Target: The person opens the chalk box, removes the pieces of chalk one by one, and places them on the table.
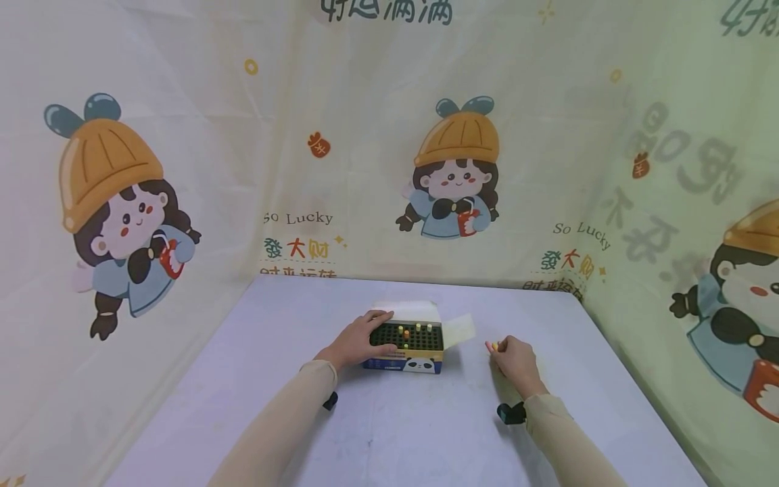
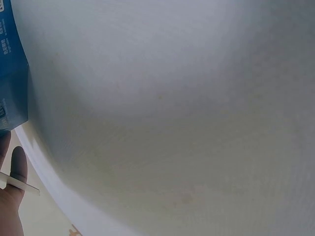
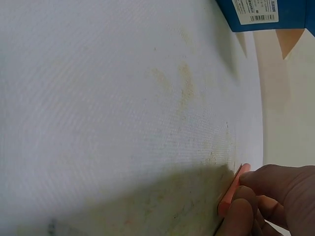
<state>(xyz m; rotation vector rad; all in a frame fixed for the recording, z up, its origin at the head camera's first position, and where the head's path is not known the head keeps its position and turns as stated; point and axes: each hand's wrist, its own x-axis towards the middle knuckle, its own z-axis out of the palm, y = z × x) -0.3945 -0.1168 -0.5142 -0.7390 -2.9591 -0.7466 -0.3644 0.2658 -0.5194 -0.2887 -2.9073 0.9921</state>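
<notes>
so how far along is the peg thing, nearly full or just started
Just started, by the look of it. A few pegs, yellowish and orange, already stand in the black peg grid on top of the blue box; most holes look unfilled. The left hand rests on the box's left side, and the right hand pinches a pink peg over the table, not yet brought to the grid.

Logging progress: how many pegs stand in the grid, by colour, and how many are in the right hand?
Yellow pegs in grid: 4
Orange peg in grid: 1
Pink peg pinched in right hand: 1
Total: 6, as far as the small head view shows
</notes>
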